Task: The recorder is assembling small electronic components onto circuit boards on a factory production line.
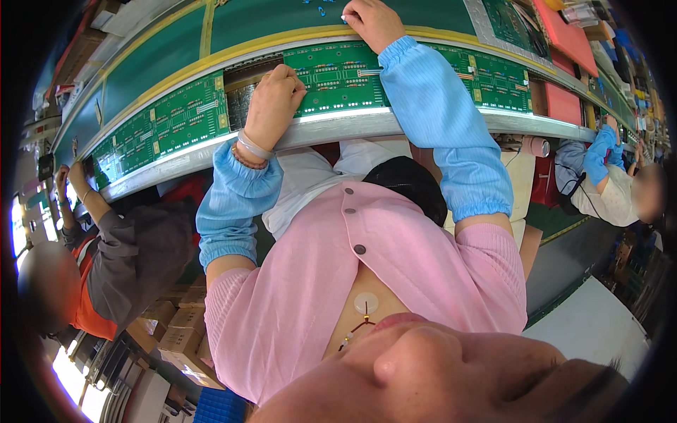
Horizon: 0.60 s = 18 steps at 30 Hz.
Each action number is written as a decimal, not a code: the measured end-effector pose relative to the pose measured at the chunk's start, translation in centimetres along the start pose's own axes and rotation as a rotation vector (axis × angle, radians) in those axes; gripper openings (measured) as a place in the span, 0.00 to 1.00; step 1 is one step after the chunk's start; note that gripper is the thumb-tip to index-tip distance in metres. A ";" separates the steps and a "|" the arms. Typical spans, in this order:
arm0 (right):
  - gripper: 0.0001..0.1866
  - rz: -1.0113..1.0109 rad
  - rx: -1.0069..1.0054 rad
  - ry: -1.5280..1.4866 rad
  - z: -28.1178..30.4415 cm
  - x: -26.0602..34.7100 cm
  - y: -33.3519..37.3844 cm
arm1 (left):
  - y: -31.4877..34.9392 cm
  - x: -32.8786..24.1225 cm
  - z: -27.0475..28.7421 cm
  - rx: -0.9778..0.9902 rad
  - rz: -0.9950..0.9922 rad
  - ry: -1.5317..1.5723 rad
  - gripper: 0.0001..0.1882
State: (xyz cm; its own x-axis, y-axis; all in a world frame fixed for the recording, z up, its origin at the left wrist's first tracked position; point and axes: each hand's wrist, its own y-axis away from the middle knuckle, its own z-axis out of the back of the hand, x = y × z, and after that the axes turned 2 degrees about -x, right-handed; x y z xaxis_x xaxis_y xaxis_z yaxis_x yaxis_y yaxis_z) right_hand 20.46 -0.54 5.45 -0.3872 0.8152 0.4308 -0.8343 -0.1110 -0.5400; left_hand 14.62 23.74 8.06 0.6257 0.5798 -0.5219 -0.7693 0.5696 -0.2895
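Two hands: both are laid at the conveyor line.
Board: a green rectangular circuit board is lying on the conveyor's metal rail, between neighbouring green boards.
Left hand: its grip is curled together, resting on the board's left edge.
Right hand: its fingertips are pinched together on the green bench; whether anything is held cannot be told.
Sleeves: light blue covers are worn over pink.

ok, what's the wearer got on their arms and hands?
Both hands are bare. Left hand: a clear bangle and a beaded bracelet at the wrist. Right hand: nothing worn. Each forearm wears a light blue oversleeve with elastic cuffs, over pink knit sleeves.
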 end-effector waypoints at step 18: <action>0.04 -0.047 0.221 -0.114 6.6 5.0 7.7 | -13.3 6.5 -4.3 -0.134 -0.126 -0.012 0.06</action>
State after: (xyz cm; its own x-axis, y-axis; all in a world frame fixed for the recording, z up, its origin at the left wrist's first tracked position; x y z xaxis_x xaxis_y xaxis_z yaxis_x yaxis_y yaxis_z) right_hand 9.50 -1.09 8.23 -0.3771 0.7545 0.5371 -0.9133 -0.2064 -0.3512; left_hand 28.35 17.36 5.07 0.7194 0.5157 -0.4654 -0.6943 0.5558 -0.4573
